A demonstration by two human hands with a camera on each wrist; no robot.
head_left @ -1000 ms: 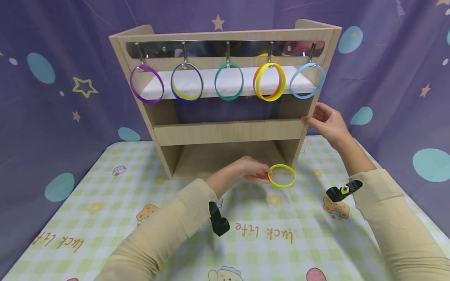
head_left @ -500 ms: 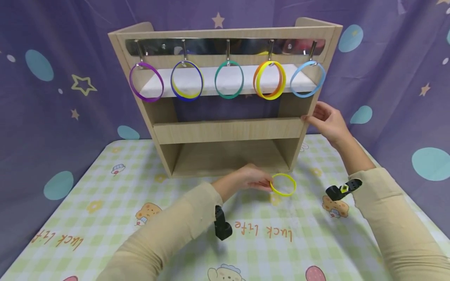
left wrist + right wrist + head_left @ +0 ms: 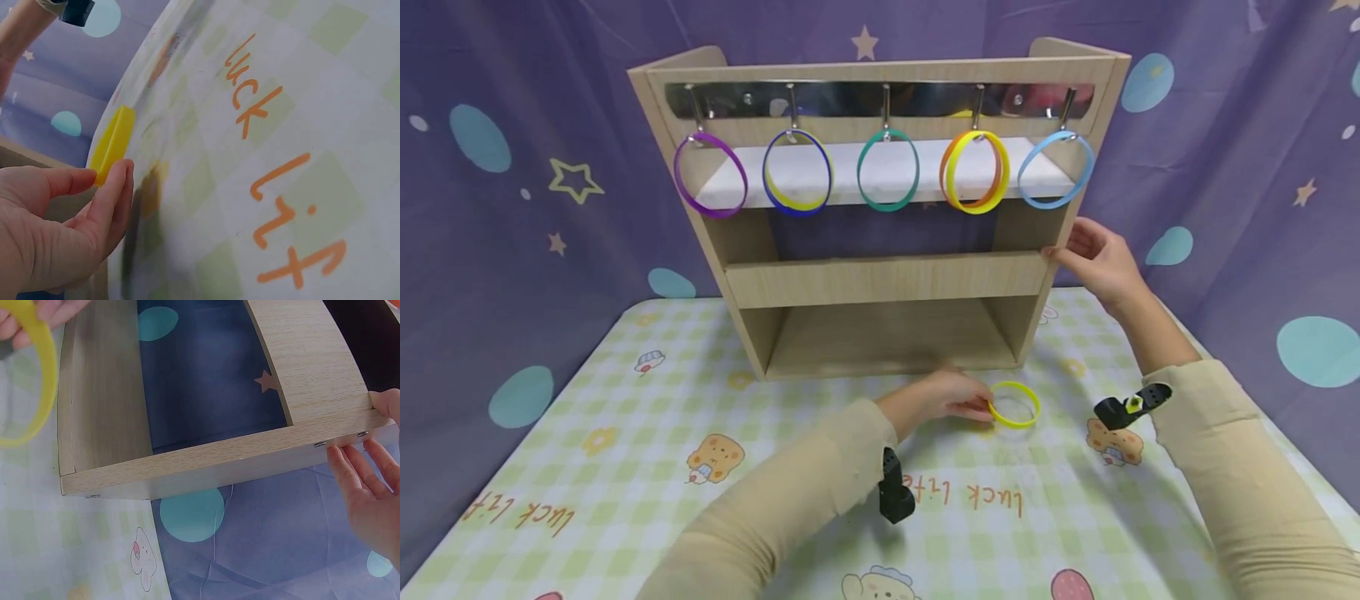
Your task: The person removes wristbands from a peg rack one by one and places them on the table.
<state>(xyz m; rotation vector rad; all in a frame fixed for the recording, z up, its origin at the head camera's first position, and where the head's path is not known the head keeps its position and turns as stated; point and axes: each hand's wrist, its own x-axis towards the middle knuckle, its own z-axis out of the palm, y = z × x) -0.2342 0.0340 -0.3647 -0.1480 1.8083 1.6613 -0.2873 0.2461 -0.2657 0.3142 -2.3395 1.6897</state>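
Observation:
My left hand (image 3: pixel 951 396) pinches the left edge of a yellow silicone wristband (image 3: pixel 1017 426) low over the tablecloth, in front of the rack's lower right corner. In the left wrist view, the thumb and fingers of that hand (image 3: pixel 69 231) hold one end of the band (image 3: pixel 119 134). With thumb in front and fingers behind, my right hand (image 3: pixel 1101 262) grips the right side panel of a wooden rack (image 3: pixel 887 282). The right wrist view shows this grip (image 3: pixel 375 500) at the panel edge, level with the crossbar (image 3: pixel 312 356).
Along the rack's top runs a metal hook strip (image 3: pixel 842 100). From its hooks hang purple (image 3: pixel 718 213), blue (image 3: pixel 801 212), green (image 3: pixel 887 207), orange (image 3: pixel 945 175) and light blue (image 3: pixel 1048 204) wristbands, plus yellow ones. A checked tablecloth (image 3: pixel 647 450) lies below; a purple curtain (image 3: pixel 512 233) stands behind.
My left hand has moved right and towards me with the yellow wristband, away from the rack's base. The right hand has stayed on the side panel.

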